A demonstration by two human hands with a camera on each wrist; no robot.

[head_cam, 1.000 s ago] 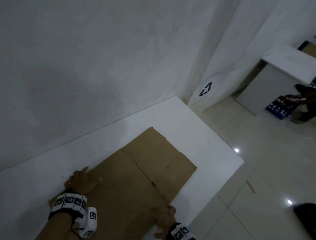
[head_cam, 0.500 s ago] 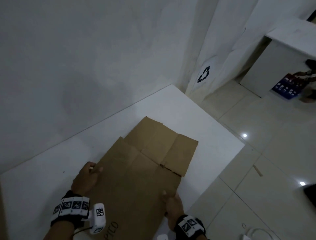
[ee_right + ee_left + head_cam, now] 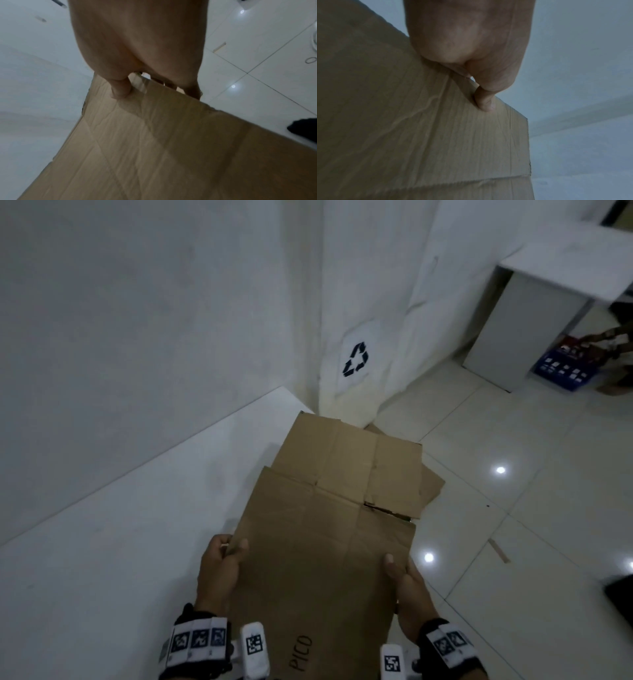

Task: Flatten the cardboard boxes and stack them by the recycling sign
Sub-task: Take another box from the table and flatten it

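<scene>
Right now both hands, left hand (image 3: pixel 219 566) and right hand (image 3: pixel 409 590), pinch the flattened box (image 3: pixel 329 529) by its side edges, long axis pointing past the worktop (image 3: pixel 120 542) corner toward the recycling sign (image 3: pixel 356 361).

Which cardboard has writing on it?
The big flattened cardboard held by the left hand and right hand. It says "PICO". The cardboard on the floor shows none.

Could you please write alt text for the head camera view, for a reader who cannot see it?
Both hands, the left hand and the right hand, hold a flattened cardboard box by its side edges. Beyond it, a recycling sign hangs on the white wall, with more cardboard on the floor below.
</scene>
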